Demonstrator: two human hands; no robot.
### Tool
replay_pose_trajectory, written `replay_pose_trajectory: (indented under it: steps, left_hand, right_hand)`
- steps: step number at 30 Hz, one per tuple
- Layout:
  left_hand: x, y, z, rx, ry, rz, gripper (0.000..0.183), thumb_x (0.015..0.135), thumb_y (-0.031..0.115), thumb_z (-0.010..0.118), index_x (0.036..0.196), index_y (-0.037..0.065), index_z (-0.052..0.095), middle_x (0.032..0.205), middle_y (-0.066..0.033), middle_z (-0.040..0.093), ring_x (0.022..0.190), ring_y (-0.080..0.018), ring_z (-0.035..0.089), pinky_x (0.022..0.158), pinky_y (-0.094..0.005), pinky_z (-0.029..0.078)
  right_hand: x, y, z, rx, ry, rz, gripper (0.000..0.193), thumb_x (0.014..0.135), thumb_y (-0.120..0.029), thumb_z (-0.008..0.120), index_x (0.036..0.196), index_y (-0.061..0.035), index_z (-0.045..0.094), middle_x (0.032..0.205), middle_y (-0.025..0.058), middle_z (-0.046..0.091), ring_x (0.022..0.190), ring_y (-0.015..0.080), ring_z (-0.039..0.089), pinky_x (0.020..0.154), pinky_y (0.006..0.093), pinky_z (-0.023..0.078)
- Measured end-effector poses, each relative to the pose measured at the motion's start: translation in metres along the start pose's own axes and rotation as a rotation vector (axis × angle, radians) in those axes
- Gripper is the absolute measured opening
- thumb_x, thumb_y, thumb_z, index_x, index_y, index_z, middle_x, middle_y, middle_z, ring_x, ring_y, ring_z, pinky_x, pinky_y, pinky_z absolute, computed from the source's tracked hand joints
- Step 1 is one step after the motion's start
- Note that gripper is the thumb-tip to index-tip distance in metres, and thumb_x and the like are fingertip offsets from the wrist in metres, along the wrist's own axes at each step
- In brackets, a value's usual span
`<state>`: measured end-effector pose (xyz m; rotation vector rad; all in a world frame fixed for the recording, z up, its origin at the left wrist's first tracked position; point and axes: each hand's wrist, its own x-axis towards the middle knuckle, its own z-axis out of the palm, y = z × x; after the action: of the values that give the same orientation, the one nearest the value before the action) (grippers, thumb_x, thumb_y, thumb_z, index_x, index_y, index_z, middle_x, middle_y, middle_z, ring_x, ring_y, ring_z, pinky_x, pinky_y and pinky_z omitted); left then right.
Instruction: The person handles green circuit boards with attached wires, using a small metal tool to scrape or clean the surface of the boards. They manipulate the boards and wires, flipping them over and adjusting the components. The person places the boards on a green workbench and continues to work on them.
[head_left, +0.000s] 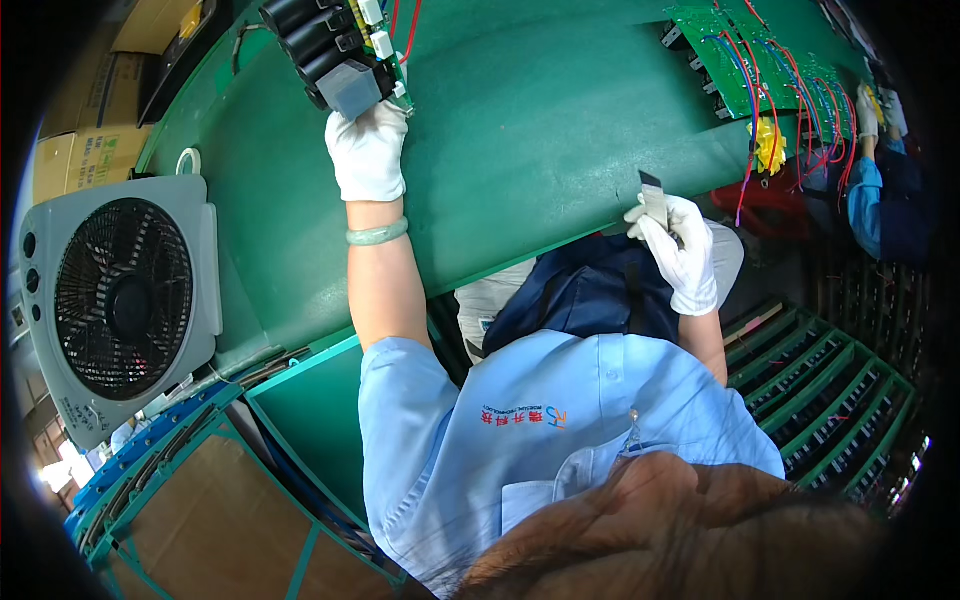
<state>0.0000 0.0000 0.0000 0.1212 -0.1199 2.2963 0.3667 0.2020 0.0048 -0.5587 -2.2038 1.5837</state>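
The board (350, 45) lies just beyond the left hand (370, 152), the nearer one, over the bench (540, 110); its long axis runs away from the person. The left fingers close on its near end, tips hidden. The right hand (678, 252), well apart, pinches a flat tool (653, 200), dark tip pointing away. Counted: one tool, one held board, one grey block (352, 90) on it, one fan (125, 300).

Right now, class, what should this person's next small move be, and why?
Probably bring the flat tool in the right hand across the green table toward the circuit board: the left hand appears to hold the board's near end, while the tool is well apart from it, by the table's edge.
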Motion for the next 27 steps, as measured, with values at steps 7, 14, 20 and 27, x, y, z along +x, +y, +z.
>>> replay_pose_trajectory:
  steps: [7,14,20,27]
  left_hand:
    - [-0.002,-0.001,-0.004,0.02,-0.009,0.039,0.035,0.096,0.005,0.055,0.13,-0.002,0.051,0.129,-0.02,0.059,0.12,-0.0399,0.056,0.104,-0.05,0.05]
    - [-0.003,-0.004,-0.006,1.118,0.079,0.421,0.036,0.098,0.008,0.051,0.132,-0.005,0.049,0.13,-0.0228,0.056,0.12,-0.0405,0.055,0.107,-0.0498,0.048]
    - [-0.01,-0.004,0.004,1.161,0.087,0.408,0.038,0.098,0.007,0.048,0.135,-0.003,0.046,0.134,-0.0213,0.054,0.123,-0.0362,0.054,0.109,-0.0513,0.044]
    - [-0.007,-0.009,-0.006,0.322,0.016,0.083,0.037,0.094,0.007,0.051,0.129,-0.003,0.05,0.129,-0.0177,0.058,0.118,-0.0314,0.058,0.104,-0.0446,0.047]
  right_hand:
    - [0.08,-0.036,0.021,-0.382,-0.011,-0.317,0.019,0.089,-0.006,0.066,0.107,-0.0007,0.065,0.098,0.0147,0.07,0.086,0.0311,0.068,0.075,0.0327,0.054]
    - [0.174,-0.016,0.072,-0.434,-0.229,-0.776,0.025,0.095,-0.017,0.06,0.116,-0.005,0.066,0.116,0.0097,0.068,0.108,0.0306,0.064,0.099,0.0411,0.046]
    - [0.182,-0.003,0.109,-0.239,-0.651,-0.583,0.039,0.1,-0.02,0.055,0.134,-0.0027,0.055,0.116,0.009,0.071,0.114,0.0219,0.063,0.115,0.038,0.032]
    - [0.11,-0.026,0.04,-0.023,-0.972,-0.301,0.032,0.096,-0.011,0.053,0.125,0.0001,0.061,0.107,0.0136,0.073,0.113,0.0285,0.064,0.112,0.0408,0.035]
